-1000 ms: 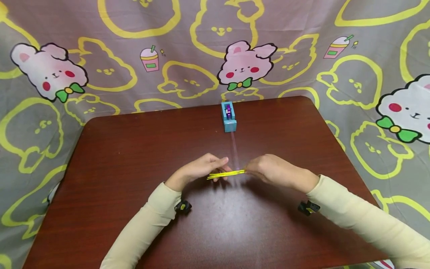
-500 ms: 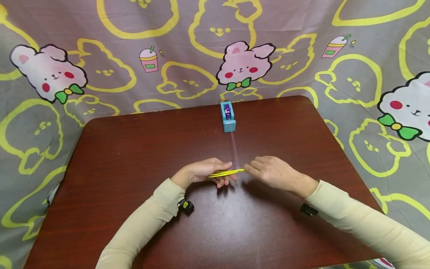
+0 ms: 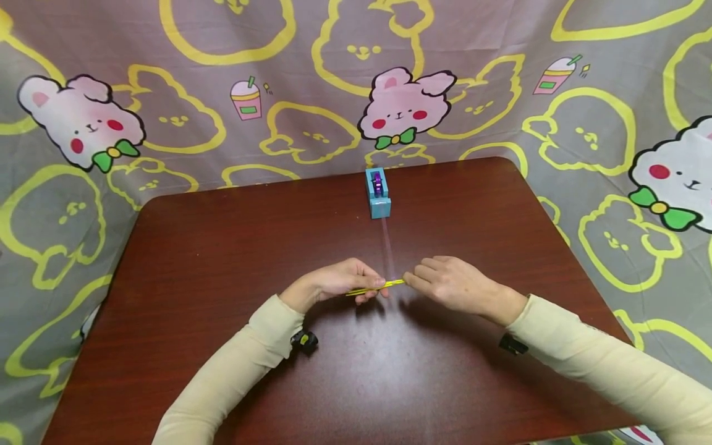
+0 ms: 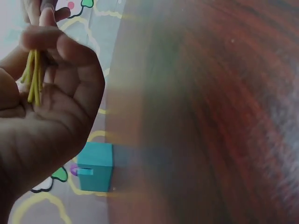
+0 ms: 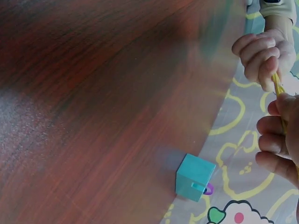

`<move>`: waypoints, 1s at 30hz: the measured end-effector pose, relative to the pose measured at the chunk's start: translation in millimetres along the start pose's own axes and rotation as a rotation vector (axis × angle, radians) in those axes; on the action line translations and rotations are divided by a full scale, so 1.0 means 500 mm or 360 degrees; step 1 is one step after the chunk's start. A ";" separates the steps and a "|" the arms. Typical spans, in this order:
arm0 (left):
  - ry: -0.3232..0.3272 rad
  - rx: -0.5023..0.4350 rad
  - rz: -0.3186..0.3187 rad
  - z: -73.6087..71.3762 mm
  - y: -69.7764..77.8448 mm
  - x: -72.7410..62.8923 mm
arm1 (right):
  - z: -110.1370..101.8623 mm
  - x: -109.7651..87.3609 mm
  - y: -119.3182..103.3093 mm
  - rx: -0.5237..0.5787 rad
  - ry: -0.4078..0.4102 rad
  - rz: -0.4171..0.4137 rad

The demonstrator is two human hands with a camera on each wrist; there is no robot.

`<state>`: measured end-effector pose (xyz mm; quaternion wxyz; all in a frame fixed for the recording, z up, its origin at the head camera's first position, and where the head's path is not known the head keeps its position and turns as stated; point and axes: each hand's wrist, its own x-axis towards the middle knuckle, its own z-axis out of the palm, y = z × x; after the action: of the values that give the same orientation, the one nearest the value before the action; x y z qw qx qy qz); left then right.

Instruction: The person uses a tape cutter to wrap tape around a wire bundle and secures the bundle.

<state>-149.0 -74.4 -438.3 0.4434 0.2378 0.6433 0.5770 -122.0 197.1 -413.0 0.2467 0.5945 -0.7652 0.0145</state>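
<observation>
A thin bundle of several yellow strands [image 3: 395,282] lies roughly level between both hands above the table. My left hand [image 3: 342,278] pinches the bundle near its middle, thumb on top. In the left wrist view, the loose ends of the strands [image 4: 35,81] fan out over the palm of the left hand [image 4: 60,98]. My right hand [image 3: 447,284] pinches the other end; in the right wrist view the right hand's [image 5: 282,135] curled fingers partly hide the strands [image 5: 277,84]. Whether the strands are wire or sticks I cannot tell.
A blue tape dispenser [image 3: 381,208] with a purple core [image 3: 377,183] stands at the table's back. From it a pale streak [image 3: 387,244] runs toward the hands; tape or reflection, I cannot tell. Behind the brown table [image 3: 250,235] hangs a patterned cloth [image 3: 311,80].
My left thumb has come down onto the bundle, and the left hand has moved slightly right along it. The right hand has turned a little while keeping its end. The dispenser has not moved.
</observation>
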 end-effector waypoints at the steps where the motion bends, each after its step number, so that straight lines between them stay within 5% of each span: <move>1: 0.0031 0.0054 0.0026 0.002 0.004 -0.001 | -0.001 0.001 0.001 0.0000 -0.0003 0.0009; 6: 0.0250 0.0338 0.0142 0.018 0.018 -0.006 | -0.010 0.008 0.002 0.0154 -0.0062 0.0130; 10: 0.0431 0.0572 0.0232 0.036 0.027 -0.011 | -0.024 0.015 0.011 0.0566 -0.0203 0.0358; 15: 0.0635 0.0905 0.0458 0.048 0.038 -0.022 | -0.035 0.020 0.057 0.1484 -0.0521 0.0744; 21: 0.0805 0.1112 0.0656 0.056 0.057 -0.036 | -0.004 -0.004 0.132 0.2589 -0.0890 0.1125; 24: 0.0857 0.1238 0.0720 0.059 0.065 -0.040 | 0.022 -0.020 0.149 0.2944 -0.0975 0.1123; 30: 0.0915 0.1476 0.0838 0.061 0.072 -0.041 | 0.059 -0.030 0.146 0.3455 -0.1008 0.0894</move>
<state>-120.6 -67.1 -396.4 -0.0558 0.3920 0.8413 0.3679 -196.8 222.5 -425.1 -0.6058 0.2800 -0.4830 0.5669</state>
